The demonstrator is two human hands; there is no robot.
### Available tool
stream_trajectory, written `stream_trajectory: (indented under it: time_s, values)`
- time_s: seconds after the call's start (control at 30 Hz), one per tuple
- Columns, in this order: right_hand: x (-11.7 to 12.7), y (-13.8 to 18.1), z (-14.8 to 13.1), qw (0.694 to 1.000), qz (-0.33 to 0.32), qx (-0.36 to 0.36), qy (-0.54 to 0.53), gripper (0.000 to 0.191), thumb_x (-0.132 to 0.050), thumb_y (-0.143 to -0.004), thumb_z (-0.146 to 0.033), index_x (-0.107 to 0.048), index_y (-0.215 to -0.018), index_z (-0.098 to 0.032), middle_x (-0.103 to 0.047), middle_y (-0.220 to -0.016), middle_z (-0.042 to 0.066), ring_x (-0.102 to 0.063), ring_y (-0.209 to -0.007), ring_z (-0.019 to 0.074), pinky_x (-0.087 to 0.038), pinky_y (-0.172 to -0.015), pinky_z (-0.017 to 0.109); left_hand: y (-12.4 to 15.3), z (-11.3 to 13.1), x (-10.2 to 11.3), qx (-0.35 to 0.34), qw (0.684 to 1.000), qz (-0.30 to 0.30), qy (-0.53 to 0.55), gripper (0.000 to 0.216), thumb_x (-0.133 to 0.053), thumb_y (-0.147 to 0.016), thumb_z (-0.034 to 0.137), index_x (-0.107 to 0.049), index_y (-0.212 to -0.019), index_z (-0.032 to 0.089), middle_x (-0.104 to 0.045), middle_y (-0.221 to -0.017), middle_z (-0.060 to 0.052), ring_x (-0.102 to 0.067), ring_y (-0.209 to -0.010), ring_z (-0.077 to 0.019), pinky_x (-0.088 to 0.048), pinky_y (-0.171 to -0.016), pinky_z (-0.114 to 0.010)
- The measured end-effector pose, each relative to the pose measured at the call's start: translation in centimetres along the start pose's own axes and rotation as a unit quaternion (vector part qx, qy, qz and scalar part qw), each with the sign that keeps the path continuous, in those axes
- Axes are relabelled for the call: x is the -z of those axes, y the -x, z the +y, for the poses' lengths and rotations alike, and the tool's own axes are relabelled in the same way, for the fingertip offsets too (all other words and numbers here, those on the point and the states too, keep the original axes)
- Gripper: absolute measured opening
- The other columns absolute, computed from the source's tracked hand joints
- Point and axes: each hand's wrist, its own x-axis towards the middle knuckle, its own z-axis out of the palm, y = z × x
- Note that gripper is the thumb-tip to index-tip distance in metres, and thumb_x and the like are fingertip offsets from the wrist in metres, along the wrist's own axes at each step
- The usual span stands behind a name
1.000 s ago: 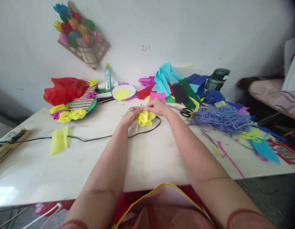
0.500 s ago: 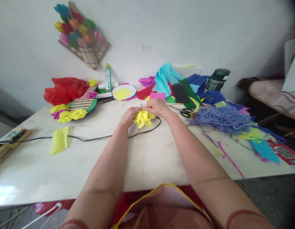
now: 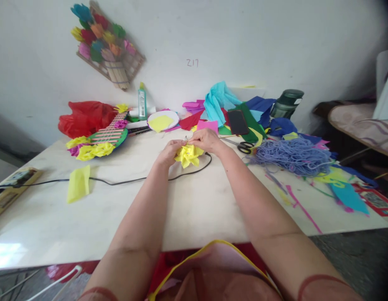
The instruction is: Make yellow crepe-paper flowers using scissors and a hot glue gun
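A crumpled yellow paper flower sits between both hands over the middle of the white table. My left hand pinches its left side with closed fingers. My right hand grips its top right, fingers curled over the petals. A black cable runs under the flower across the table.
A loose yellow paper sheet lies at left. Black scissors, a dark phone and piles of coloured paper sit behind the hands. A heap of lilac yarn lies right. A red bag, glue bottle and paper plate stand near the wall.
The hands have closed in slightly on the yellow flower and turned it a little; the petals now look more bunched. Nothing else on the table has moved.
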Motion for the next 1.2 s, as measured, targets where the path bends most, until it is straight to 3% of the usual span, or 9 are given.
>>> stream_trajectory:
  time_s: [0.2,0.6,0.93,1.2]
  values:
    - [-0.2,-0.1,0.6,0.999,-0.025,-0.01,-0.047,0.024,-0.059,-0.085,-0.02,-0.08,-0.096,-0.019,-0.076,-0.09,0.003,-0.065,-0.086,0.0147,-0.043,-0.073,0.023,0.1,0.0,0.1,0.005,1.0,0.0,0.002,0.032,-0.081,-0.052,0.038,-0.065,-0.063,0.013,-0.062,-0.057,-0.002,-0.056,-0.051,-0.0122,-0.041,-0.051,-0.024]
    - [0.4,0.1,0.6,0.996,-0.068,-0.037,-0.034,0.025,-0.059,-0.088,-0.024,-0.08,-0.101,-0.021,-0.077,-0.097,0.003,-0.067,-0.09,0.016,-0.045,-0.075,0.023,0.3,0.5,-0.2,0.022,1.0,-0.005,-0.009,0.024,-0.079,-0.052,0.031,-0.065,-0.06,0.013,-0.062,-0.054,-0.002,-0.055,-0.049,-0.0123,-0.04,-0.052,-0.025]
    - [0.2,-0.1,1.3,0.999,-0.036,0.011,-0.01,0.02,-0.064,-0.085,-0.021,-0.081,-0.095,-0.025,-0.076,-0.094,0.002,-0.066,-0.089,0.0155,-0.044,-0.075,0.024,-0.1,0.2,0.0,0.024,0.999,0.016,0.017,0.025,-0.079,-0.052,0.03,-0.07,-0.065,0.011,-0.065,-0.058,-0.005,-0.062,-0.057,-0.0164,-0.046,-0.057,-0.027]
    - [0.3,0.1,0.8,1.0,-0.016,0.013,0.022,0.025,-0.061,-0.085,-0.016,-0.081,-0.094,-0.027,-0.075,-0.098,0.002,-0.064,-0.089,0.0158,-0.04,-0.071,0.025,-0.4,0.0,0.2,0.046,0.997,0.047,0.026,0.016,-0.073,-0.059,0.026,-0.067,-0.062,0.012,-0.063,-0.057,-0.004,-0.055,-0.051,-0.013,-0.042,-0.05,-0.024]
